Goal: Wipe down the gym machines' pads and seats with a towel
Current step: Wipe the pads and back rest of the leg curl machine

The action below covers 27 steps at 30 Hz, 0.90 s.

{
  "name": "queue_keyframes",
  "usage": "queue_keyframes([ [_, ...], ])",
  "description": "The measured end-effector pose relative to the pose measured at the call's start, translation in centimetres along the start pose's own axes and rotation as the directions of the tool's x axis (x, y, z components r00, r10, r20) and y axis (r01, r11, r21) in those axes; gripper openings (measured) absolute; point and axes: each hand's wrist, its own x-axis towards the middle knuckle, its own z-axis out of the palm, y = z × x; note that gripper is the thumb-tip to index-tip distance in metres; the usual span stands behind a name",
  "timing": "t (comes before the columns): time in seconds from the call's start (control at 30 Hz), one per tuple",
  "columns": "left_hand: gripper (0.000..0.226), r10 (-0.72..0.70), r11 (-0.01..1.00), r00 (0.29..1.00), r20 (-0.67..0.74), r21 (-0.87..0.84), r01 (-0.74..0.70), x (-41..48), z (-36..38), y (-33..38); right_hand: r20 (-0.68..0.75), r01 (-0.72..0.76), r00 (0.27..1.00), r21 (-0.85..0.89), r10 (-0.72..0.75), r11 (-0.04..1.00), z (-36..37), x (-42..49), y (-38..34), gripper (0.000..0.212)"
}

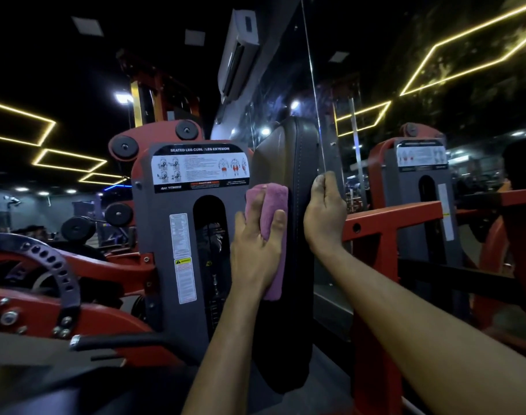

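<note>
Left hand (255, 247) flat, pressing folded pink towel (273, 202) on smooth black back pad (288, 151) between hands; right hand (324, 217) clasps pad edge, fingertips hidden.

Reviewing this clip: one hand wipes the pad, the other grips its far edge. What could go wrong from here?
1. The left hand only presses the pink towel flat against the side of the back pad, so the towel could slip and drop.
2. The right hand grips the pad's edge right beside the mirror; a slip might knock it against the glass edge.
</note>
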Motion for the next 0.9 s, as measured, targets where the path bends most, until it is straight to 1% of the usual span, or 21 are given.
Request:
queue_keyframes([
  [0.07, 0.056, 0.041, 0.998, 0.999, -0.021, 0.049, -0.04, 0.9, 0.2, 0.9, -0.017, 0.016, 1.0, 0.047, -0.015, 0.999, 0.2, -0.2, 0.5, 0.026],
  [0.13, 0.052, 0.051, 0.995, 0.996, -0.07, 0.084, -0.045, 3.4, 0.6, 1.9, -0.029, 0.033, 0.999, 0.074, -0.031, 0.997, 0.3, -0.1, 0.6, 0.025],
  [0.2, 0.047, 0.019, 0.997, 0.996, -0.088, 0.07, -0.012, 7.0, 1.3, 1.9, -0.041, 0.064, 0.997, 0.082, -0.061, 0.995, 0.5, 0.0, 0.9, 0.026],
  [0.27, 0.044, -0.049, 0.998, 0.997, -0.065, 0.023, 0.051, 10.1, 1.7, 1.3, -0.039, 0.085, 0.996, 0.075, -0.082, 0.994, 0.6, 0.0, 1.0, 0.027],
  [0.33, 0.044, -0.092, 0.996, 0.994, -0.067, 0.005, 0.092, 10.9, 1.9, 0.9, -0.036, 0.094, 0.995, 0.071, -0.092, 0.993, 0.5, -0.1, 0.9, 0.027],
  [0.37, 0.043, -0.092, 0.996, 0.993, -0.072, -0.009, 0.091, 10.1, 1.9, 0.9, -0.043, 0.096, 0.995, 0.067, -0.093, 0.993, 0.5, -0.1, 0.9, 0.027],
  [0.4, 0.042, -0.069, 0.997, 0.995, -0.077, -0.033, 0.067, 8.7, 1.8, 0.9, -0.05, 0.099, 0.994, 0.061, -0.096, 0.993, 0.5, -0.1, 0.9, 0.027],
  [0.47, 0.04, 0.024, 0.996, 0.995, -0.101, -0.078, -0.032, 4.9, 1.3, 0.9, -0.063, 0.1, 0.993, 0.052, -0.097, 0.994, 0.6, -0.1, 1.0, 0.027],
  [0.53, 0.04, 0.093, 0.992, 0.989, -0.118, -0.079, -0.103, 2.3, 1.1, 1.0, -0.093, 0.11, 0.99, 0.027, -0.108, 0.994, 0.8, -0.2, 1.1, 0.026],
  [0.57, 0.04, 0.105, 0.991, 0.986, -0.13, -0.067, -0.114, 2.2, 1.2, 0.9, -0.105, 0.114, 0.988, 0.011, -0.112, 0.993, 0.8, -0.2, 1.1, 0.026],
  [0.67, 0.041, 0.062, 0.997, 0.989, -0.138, -0.041, -0.068, 5.6, 1.7, 0.4, -0.112, 0.13, 0.985, -0.016, -0.131, 0.991, 1.0, -0.2, 1.4, 0.029],
  [0.73, 0.049, -0.016, 1.0, 0.994, -0.107, -0.028, 0.013, 8.4, 2.0, -0.2, -0.115, 0.141, 0.983, -0.03, -0.144, 0.99, 0.9, -0.1, 1.5, 0.03],
  [0.8, 0.057, -0.089, 0.996, 0.991, -0.101, -0.019, 0.087, 9.5, 2.1, -0.9, -0.111, 0.14, 0.983, -0.043, -0.144, 0.989, 0.9, -0.2, 1.4, 0.03],
  [0.83, 0.058, -0.101, 0.995, 0.99, -0.1, -0.016, 0.1, 9.0, 2.1, -0.9, -0.112, 0.134, 0.984, -0.044, -0.138, 0.99, 0.9, -0.2, 1.3, 0.03],
  [0.9, 0.051, -0.064, 0.998, 0.992, -0.109, -0.031, 0.061, 6.3, 1.9, -1.1, -0.113, 0.124, 0.985, -0.053, -0.129, 0.991, 0.7, -0.3, 1.1, 0.029],
])
